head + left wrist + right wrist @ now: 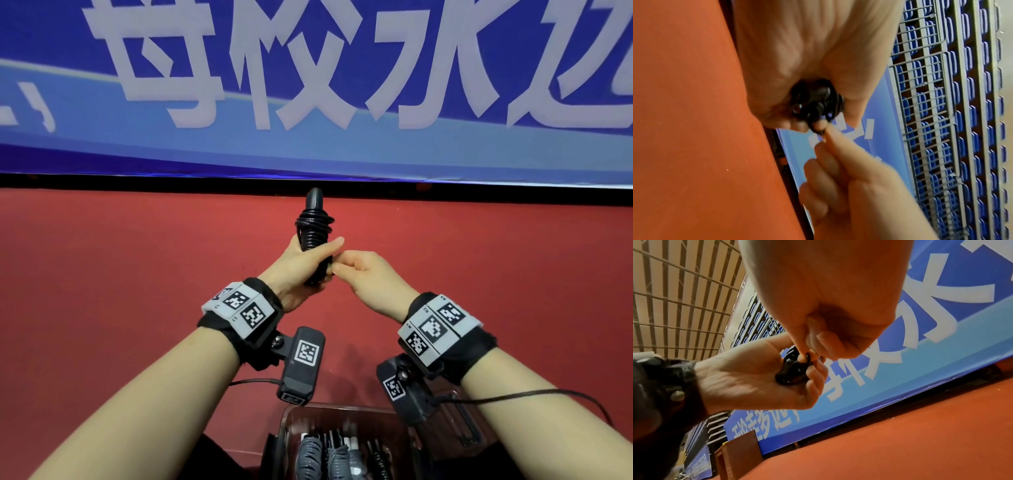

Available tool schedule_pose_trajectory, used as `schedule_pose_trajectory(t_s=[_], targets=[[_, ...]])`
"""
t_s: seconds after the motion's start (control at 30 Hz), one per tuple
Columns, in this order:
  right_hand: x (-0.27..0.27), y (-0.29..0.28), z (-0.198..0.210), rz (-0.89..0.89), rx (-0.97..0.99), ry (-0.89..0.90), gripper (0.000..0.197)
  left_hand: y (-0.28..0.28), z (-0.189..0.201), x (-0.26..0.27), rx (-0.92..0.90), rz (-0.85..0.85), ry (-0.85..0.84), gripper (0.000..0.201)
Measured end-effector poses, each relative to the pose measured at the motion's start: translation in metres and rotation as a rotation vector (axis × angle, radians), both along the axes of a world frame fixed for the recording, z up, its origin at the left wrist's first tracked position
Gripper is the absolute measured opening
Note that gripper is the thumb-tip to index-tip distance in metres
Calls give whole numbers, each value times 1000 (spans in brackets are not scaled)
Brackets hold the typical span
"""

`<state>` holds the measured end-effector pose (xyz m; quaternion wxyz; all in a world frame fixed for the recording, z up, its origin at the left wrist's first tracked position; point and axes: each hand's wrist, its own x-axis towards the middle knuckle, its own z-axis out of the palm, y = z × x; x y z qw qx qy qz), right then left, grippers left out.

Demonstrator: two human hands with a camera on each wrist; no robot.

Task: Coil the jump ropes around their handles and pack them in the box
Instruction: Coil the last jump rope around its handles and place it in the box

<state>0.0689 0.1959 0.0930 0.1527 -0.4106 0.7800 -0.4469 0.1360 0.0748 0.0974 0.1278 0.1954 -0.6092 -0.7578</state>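
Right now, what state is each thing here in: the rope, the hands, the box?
Black jump rope: coiled around its handles, held upright.
Left hand: grips the handles.
Right hand: pinches the rope near the handles' lower end.
Clear box: open, already holding coiled ropes.

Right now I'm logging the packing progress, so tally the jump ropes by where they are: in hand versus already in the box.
Black jump rope gripped by the left hand, right hand pinching its cord: 1
Coiled ropes in the clear box: about 4, partly cut off
Total: about 5
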Motion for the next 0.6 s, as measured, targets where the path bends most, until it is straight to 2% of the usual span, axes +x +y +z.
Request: schedule_pose_trajectory(t_s=[0.13, 0.2, 0.27, 0.33, 0.6], targets=[[20, -10, -3, -49, -74, -40, 16, 3, -6, -10, 18, 284, -9, 23], [31, -14, -8, -16, -70, -83, 11, -2, -11, -11, -17, 342, -28, 18], [34, -14, -9, 25, -33, -60, 5, -5, -14, -11, -75, 349, -17, 21], [34, -9, -7, 53, -8, -9, 13, -6, -14, -11, -97, 331, -6, 21], [38, -2, -11, 75, -5, 6, 11, -12, -20, -17, 47, 332, -90, 17]])
